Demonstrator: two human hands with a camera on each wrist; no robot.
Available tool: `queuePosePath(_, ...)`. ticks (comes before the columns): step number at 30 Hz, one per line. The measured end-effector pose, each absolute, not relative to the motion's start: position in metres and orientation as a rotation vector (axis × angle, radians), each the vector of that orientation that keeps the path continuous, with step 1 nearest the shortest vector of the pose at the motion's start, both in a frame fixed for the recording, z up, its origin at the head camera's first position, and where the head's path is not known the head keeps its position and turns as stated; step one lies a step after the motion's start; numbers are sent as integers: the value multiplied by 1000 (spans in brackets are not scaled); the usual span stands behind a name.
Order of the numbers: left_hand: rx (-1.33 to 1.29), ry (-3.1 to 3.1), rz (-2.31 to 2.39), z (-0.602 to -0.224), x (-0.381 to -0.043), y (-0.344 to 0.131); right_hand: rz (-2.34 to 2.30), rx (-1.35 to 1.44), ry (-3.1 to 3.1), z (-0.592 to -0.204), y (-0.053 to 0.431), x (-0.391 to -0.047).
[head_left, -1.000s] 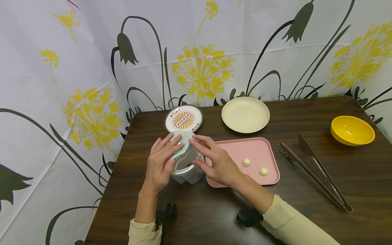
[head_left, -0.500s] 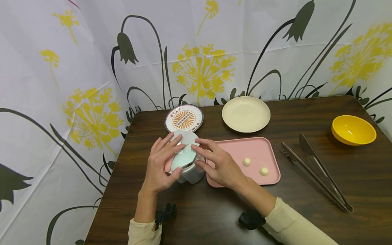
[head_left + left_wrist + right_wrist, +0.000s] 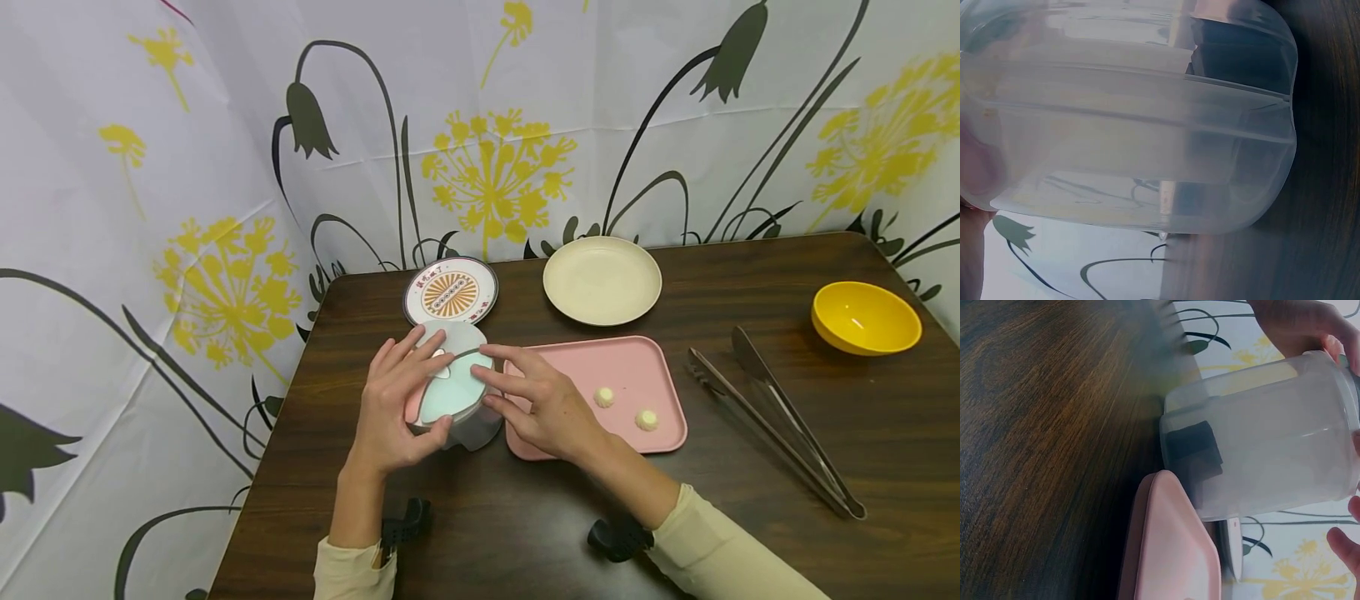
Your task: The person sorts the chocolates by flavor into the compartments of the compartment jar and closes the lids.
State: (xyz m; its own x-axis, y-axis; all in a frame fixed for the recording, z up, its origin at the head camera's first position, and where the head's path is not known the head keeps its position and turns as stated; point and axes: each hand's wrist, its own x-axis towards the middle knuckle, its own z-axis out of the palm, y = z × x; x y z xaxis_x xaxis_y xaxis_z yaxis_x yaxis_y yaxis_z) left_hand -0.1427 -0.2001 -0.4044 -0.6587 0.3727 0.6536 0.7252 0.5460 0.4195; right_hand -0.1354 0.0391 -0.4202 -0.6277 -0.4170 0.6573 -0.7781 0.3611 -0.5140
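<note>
A translucent, scalloped container (image 3: 477, 432) stands upright on the table, its pale mint lid (image 3: 453, 390) lying flat across the top. Through the clear wall, a dark block-like shape (image 3: 1192, 450) shows low down. My left hand (image 3: 392, 406) holds the container at its top from the left, fingers reaching over the lid and thumb at the front rim. On the other side my right hand (image 3: 551, 406) has its fingers extended, fingertips right at the lid's edge. In the right wrist view, the left hand's fingers (image 3: 1335, 328) come round the container's upper end.
A pink tray (image 3: 577, 362) with two small cream-coloured pieces (image 3: 647, 419) sits just right of the container. Behind are a patterned plate (image 3: 450, 292) and a cream plate (image 3: 602, 281). Metal tongs (image 3: 780, 417) and a yellow bowl (image 3: 866, 319) lie further right.
The lid's front flap, raised a second ago with the container's mouth showing, has swung down over the opening. My right hand has moved slightly right and down; the left stays at the rim.
</note>
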Motion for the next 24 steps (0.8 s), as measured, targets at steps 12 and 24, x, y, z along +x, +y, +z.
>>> queuePosePath(12, -884, -2291, -893, -405, -143, -200, 1115, 1048, -2244, -419, 40, -134)
queuePosePath(24, -875, -2293, -858, -406, -142, -200, 904, 1158, -2156, -411, 36, -131)
